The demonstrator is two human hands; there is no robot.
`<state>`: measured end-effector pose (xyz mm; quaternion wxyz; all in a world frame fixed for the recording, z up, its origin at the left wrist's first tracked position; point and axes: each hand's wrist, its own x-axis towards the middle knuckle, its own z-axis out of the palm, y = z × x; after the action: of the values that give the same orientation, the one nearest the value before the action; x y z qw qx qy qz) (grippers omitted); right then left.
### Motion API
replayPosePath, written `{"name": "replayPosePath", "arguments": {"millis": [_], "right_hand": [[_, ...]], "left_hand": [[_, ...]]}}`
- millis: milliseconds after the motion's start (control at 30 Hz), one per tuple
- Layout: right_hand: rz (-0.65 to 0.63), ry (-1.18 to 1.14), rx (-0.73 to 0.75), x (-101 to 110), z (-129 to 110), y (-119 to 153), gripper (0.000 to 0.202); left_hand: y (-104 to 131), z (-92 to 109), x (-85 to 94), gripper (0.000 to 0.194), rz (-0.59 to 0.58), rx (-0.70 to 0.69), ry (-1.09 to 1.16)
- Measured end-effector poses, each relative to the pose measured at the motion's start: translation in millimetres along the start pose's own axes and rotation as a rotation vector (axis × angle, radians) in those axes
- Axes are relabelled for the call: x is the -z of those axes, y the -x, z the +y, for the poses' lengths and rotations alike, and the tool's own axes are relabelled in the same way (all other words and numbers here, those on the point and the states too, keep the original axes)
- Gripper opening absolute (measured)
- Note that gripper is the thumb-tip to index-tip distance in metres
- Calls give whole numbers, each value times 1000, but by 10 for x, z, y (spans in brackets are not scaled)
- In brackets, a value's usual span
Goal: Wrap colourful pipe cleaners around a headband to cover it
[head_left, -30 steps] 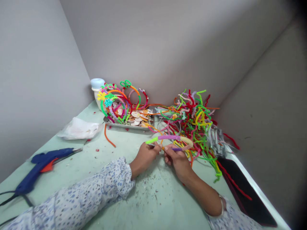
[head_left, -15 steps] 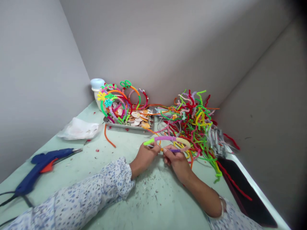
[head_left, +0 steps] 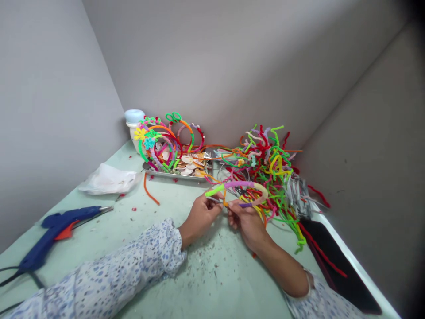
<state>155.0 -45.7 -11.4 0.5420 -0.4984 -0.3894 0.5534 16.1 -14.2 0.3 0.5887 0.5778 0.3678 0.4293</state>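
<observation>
Between my hands is a curved headband [head_left: 239, 184] wrapped in coloured pipe cleaner: bright green, lilac, cream, peach and purple, with a bare grey stretch by my left fingers. My right hand [head_left: 247, 221] pinches the headband at its purple part. At my right fingertips an orange pipe cleaner [head_left: 226, 203] is wound around the band, its loose end rising upward. My left hand [head_left: 202, 215] is closed at the bare part, beside the green end; its fingertips are partly hidden.
Finished-looking coloured headbands stand in a metal tray [head_left: 179, 177] with pale discs. A heap of pipe cleaners [head_left: 265, 164] lies at the right, near a dark flat object [head_left: 345, 270]. At left are a blue glue gun [head_left: 49, 237], a plastic bag [head_left: 109, 178] and a lidded jar [head_left: 134, 119].
The headband has tilted and shifted slightly right and up. My left fingers have opened a little around the bare part, and the orange pipe cleaner's loose end now stands upward.
</observation>
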Motion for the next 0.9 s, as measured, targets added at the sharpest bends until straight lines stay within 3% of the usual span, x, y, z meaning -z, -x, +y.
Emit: {"name": "replayPosePath", "arguments": {"millis": [233, 433, 900], "right_hand": [[-10, 6, 8, 1, 2, -4, 24], [-8, -3, 16, 7, 19, -8, 24], [-1, 6, 17, 28, 54, -23, 24]], "left_hand": [[-5, -8, 16, 22, -12, 3, -68], [9, -22, 28, 21, 6, -75, -200], [35, 50, 12, 22, 57, -187, -283]]}}
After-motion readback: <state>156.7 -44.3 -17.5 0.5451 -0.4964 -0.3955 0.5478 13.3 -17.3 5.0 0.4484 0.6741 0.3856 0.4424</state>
